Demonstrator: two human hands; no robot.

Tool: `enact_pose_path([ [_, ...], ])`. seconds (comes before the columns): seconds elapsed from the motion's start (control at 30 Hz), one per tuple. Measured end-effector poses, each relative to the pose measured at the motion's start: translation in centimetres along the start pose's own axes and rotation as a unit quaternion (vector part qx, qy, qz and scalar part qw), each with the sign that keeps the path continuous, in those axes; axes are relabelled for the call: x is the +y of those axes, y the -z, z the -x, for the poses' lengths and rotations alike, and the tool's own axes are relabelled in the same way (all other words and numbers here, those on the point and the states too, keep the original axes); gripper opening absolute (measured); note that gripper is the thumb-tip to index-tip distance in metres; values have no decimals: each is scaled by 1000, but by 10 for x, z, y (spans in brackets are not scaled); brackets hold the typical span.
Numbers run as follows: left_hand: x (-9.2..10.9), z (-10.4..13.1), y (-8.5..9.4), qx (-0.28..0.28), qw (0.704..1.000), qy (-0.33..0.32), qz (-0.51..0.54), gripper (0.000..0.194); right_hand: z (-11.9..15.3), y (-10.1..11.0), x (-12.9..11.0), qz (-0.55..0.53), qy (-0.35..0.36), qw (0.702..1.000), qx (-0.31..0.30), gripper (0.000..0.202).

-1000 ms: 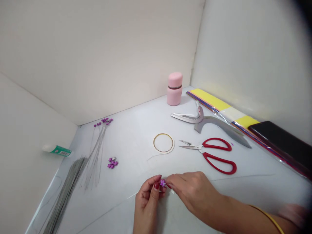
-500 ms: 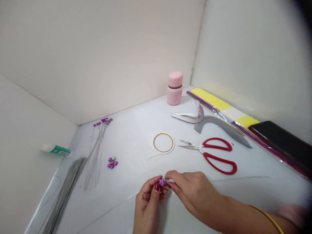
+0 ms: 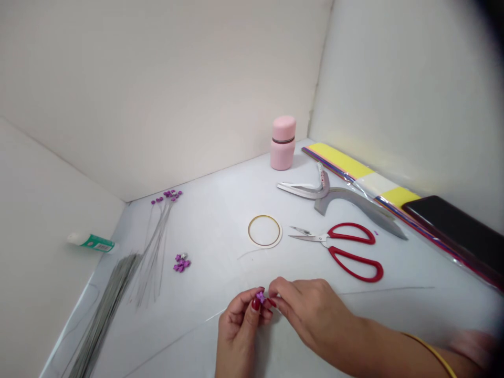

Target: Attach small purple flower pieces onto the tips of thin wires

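Observation:
Between the thumb and fingers of my left hand (image 3: 242, 323) is a small purple star (image 3: 260, 297), pinched near the lower middle of the view. My right hand (image 3: 303, 302) is closed in a pinch just right of the star; its fingertips come close to it or touch it. Whatever lies between those right fingertips is too small to make out. A thin wire (image 3: 388, 291) runs out to the right from behind my right hand. Left of my left hand, a white-ended thin line (image 3: 214, 315) slants down across the table.
Red-handled scissors (image 3: 356, 262) lie open beside a tape roll (image 3: 281, 234). Several purple stars (image 3: 181, 264), purple-tipped wires (image 3: 159, 231), a wire bundle (image 3: 104, 310) and a green-white tube (image 3: 96, 243) sit left. Behind are pliers (image 3: 303, 190), a pink flask (image 3: 282, 155), paper strips (image 3: 342, 160) and a black phone (image 3: 452, 226).
Both hands have shifted very slightly, and the purple star has turned a little in my left fingertips. Things on the table have stayed in place.

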State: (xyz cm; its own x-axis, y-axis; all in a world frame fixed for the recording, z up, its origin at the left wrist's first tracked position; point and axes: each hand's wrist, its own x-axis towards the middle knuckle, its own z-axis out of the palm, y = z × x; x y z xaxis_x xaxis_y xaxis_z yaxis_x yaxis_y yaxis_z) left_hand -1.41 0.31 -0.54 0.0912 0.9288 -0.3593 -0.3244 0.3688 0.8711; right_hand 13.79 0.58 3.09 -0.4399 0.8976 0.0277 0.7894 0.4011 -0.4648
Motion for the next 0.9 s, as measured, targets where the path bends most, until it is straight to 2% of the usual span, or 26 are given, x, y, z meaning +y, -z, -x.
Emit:
enact_pose_path([
  [0.27, 3, -2, -1, -19, 995, 76, 69, 11, 2, -6, 5, 11, 12, 1000, 7, 11],
  [0.5, 0, -4, 0, -13, 994, 78, 71, 13, -1, -7, 6, 3, -5, 1000, -22, 10],
  [0.7, 3, -4, 0, -4, 994, 68, 81, 18, -4, -2, 4, -61, -37, 997, -30, 13],
  [0.9, 4, -3, 0, 6, 993, 65, 96, 17, -6, -3, 6, -48, -45, 998, -27, 13],
])
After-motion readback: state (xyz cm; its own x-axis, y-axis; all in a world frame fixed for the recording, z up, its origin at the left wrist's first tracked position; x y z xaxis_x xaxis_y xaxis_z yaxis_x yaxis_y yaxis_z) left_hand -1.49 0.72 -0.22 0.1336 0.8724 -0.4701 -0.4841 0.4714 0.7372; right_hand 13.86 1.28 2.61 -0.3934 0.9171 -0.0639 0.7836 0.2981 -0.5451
